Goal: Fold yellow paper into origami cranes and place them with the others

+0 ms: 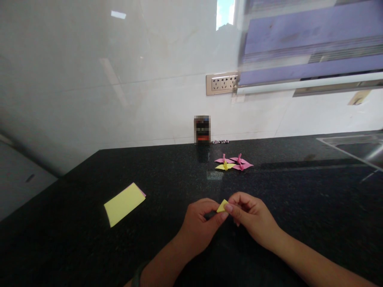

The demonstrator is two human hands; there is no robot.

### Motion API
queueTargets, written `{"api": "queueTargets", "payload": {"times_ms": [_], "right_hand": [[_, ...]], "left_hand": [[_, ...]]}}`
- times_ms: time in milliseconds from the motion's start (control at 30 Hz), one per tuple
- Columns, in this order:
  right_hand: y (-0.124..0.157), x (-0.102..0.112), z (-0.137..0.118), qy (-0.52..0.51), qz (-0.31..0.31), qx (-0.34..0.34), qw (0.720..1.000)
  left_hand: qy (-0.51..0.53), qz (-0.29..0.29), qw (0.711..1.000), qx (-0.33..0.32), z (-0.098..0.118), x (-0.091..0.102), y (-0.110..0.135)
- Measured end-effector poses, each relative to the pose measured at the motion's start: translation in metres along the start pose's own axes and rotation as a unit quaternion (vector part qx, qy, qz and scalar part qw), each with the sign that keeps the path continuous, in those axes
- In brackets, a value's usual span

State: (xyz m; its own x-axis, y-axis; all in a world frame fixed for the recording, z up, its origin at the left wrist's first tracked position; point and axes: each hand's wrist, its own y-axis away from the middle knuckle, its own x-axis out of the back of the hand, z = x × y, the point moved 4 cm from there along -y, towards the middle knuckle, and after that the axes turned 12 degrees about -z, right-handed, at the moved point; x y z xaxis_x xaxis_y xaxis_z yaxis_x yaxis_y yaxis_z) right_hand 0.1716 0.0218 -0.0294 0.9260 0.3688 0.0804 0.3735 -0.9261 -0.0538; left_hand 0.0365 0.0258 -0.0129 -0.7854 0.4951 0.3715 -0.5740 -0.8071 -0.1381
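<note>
A small folded piece of yellow paper is pinched between my two hands, just above the dark countertop. My left hand grips its lower left side with thumb and fingers. From the right, my right hand presses its thumb on the paper's right edge, fingers curled behind. Beyond the hands stand several folded paper cranes: a yellow crane in front on the left, with pink cranes around it. To the left lies a stack of yellow paper sheets, a pink edge showing beneath.
The black speckled countertop meets a glossy tiled wall. A blurred-out dark object leans there, with a beaded strip beside it. A metal sink is at the right. A socket panel is on the wall.
</note>
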Motion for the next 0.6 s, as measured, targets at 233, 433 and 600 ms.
{"api": "queueTargets", "payload": {"times_ms": [233, 433, 600], "right_hand": [[0.0, -0.005, -0.003, -0.04, -0.036, -0.001, 0.999], [-0.001, -0.004, 0.001, -0.046, -0.026, -0.024, 0.998], [-0.001, -0.004, 0.003, -0.05, -0.016, -0.034, 0.998]], "left_hand": [[0.251, 0.018, 0.965, 0.08, -0.015, -0.007, -0.002], [0.278, 0.044, 0.956, 0.083, -0.012, -0.005, -0.003], [0.291, 0.046, 0.951, 0.092, -0.013, -0.006, -0.002]]}}
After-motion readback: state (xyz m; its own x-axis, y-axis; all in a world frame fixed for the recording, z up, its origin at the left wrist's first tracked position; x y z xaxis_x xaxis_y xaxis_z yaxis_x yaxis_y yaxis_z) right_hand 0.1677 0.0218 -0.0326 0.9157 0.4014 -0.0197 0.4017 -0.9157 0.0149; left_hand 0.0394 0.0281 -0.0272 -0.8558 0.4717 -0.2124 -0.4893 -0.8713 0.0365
